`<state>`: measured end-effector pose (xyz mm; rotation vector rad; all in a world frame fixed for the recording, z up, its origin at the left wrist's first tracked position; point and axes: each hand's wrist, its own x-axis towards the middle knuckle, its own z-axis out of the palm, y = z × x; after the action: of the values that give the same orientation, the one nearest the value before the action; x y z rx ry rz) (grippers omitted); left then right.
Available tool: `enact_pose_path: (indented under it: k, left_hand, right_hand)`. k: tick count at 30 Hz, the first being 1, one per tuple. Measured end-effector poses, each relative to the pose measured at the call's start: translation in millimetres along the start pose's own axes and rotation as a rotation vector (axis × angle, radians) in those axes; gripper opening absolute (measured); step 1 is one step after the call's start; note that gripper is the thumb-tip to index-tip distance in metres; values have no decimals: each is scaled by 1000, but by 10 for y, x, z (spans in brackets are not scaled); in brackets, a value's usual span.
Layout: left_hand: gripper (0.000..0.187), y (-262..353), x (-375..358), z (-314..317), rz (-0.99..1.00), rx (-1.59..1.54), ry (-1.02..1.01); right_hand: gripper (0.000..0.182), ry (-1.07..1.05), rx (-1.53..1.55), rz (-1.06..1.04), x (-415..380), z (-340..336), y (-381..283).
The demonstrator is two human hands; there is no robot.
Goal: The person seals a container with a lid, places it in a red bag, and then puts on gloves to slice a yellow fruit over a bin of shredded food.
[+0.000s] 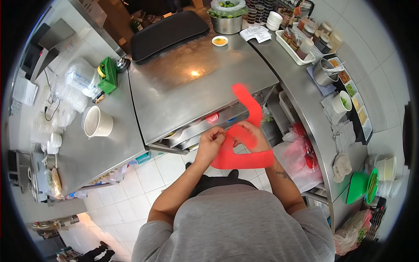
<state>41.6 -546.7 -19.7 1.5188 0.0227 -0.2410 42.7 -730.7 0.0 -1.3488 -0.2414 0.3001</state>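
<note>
A bright red plastic bag (243, 160), flat with strap-like parts sticking out, hangs between my hands in front of my body. My left hand (212, 142) is closed, its fingertips pinching the bag's edge near the middle. On the other side, my right hand (252, 134) grips the bag too; red material covers part of its fingers. One strap of the bag reaches up and away over the counter's front edge, slightly blurred. Just beyond my hands, an open drawer (192, 131) under the steel counter (174, 94) shows a red round item (212, 118).
A black tray (170, 35), a small dish of orange sauce (220, 41) and a pot of limes (227, 24) stand at the back. To the left is a white tub (98, 122). Sauce bottles (305, 48) and a green bowl (358, 187) line the right counter, above bagged red goods (301, 153).
</note>
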Motion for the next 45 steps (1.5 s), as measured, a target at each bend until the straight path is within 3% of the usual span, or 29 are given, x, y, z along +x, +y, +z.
enact_pose_path:
  k: [5,8,11,24,26,29,33,34,38,41,43,45]
  left_hand:
    - [2,-33,-103,-16,197,271,132]
    - [5,-11,-134,-21,340,380,177]
    - [6,9,-152,-63,422,443,205]
    - [11,-16,-211,-192,436,520,221]
    - [17,20,-229,-188,438,453,142]
    - [28,240,-328,-132,430,328,-1]
    - [38,351,-410,-209,427,419,-90]
    - [36,315,-403,-222,451,381,-45]
    - [29,233,-346,-372,-10,-67,129]
    - [22,424,-199,-794,-76,-505,390]
    - [23,382,-6,-1455,147,-704,509]
    - [23,842,86,-2002,-49,-810,860]
  right_hand:
    - [27,-19,-36,-89,-20,39,-49]
    - [30,-42,435,88,-40,-35,-40]
    - [35,-41,494,199,-56,-137,6]
    - [18,-29,118,251,-121,-9,-192]
    - [18,-44,-15,261,-77,2,-207]
    - [16,-81,63,18,30,58,107]
    - [17,-158,61,51,170,140,-9]
    - [18,-187,69,101,186,175,-60]
    - [21,-185,-3,163,275,348,-170]
    - [21,-206,0,86,335,382,-222]
    - [22,-301,-93,84,342,314,-300]
    - [21,-342,-267,151,346,154,-306]
